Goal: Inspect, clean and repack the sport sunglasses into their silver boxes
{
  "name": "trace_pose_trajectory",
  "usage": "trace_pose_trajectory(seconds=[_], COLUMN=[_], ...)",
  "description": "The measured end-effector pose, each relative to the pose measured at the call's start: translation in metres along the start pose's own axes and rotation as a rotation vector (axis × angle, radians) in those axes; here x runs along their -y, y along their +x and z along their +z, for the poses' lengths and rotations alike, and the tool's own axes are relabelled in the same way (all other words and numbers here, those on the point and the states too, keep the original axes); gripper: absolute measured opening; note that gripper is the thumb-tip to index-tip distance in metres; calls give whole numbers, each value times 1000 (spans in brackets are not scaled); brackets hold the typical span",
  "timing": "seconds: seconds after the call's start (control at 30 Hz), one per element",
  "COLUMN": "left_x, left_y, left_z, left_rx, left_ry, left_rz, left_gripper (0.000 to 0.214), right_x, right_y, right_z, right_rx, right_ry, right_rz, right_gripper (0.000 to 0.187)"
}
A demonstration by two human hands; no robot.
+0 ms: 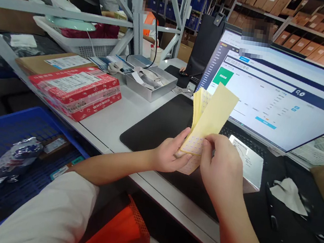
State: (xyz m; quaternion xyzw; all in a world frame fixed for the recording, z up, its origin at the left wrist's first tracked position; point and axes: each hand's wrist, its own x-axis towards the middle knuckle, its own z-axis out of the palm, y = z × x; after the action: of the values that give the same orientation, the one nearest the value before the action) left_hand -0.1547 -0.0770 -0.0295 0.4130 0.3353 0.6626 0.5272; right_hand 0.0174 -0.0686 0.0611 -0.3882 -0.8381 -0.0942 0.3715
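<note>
Both my hands hold a small stack of yellow paper sheets (210, 114) upright above the black desk mat (155, 126), in front of the monitor (278, 94). My left hand (171, 153) grips the stack's lower edge from the left, thumb on top. My right hand (222, 167) pinches the front sheet at its bottom right corner. The sheets fan apart at the top, and their lower part carries rows of small dots.
A red parcel (77, 90) and a metal tray (151, 80) of slips lie at the left on the white table. A blue crate (0, 142) with a silver bag stands lower left. Keyboard, grey box (249, 165), crumpled tissue (288, 194) lie right. Another person sits behind.
</note>
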Motion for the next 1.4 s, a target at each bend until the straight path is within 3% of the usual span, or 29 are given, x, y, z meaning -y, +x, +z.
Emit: trace_pose_trajectory(seconds=[0.17,0.63,0.77,0.87,1.0,1.1,1.27,1.4], left_x=[3,1,3,5,1,-5,-8,-2], left_y=[0,3,11,32,71,95,114,120], left_z=[3,4,4,-4,-27,-46,-63,-69], left_rx=[63,98,101,93,-22,-148,-369,-426], left_ry=[133,114,82,125,103,93,110,168], left_rz=[115,159,233,332,275,213,188,166], left_gripper=[100,106,104,106,118,114,97,94], right_x=[-2,-8,-10,-17,-45,-79,-126,-137], right_y=[2,5,6,8,16,22,15,0], right_z=[0,-6,-18,-37,-60,-66,-68,-76], right_rx=[-7,-25,-22,-22,-69,-27,138,142], right_ry=[-12,60,108,127,94,3,-53,-61], right_rz=[-5,29,74,140,292,346,246,217], right_gripper=[17,16,20,21,21,22,19,20])
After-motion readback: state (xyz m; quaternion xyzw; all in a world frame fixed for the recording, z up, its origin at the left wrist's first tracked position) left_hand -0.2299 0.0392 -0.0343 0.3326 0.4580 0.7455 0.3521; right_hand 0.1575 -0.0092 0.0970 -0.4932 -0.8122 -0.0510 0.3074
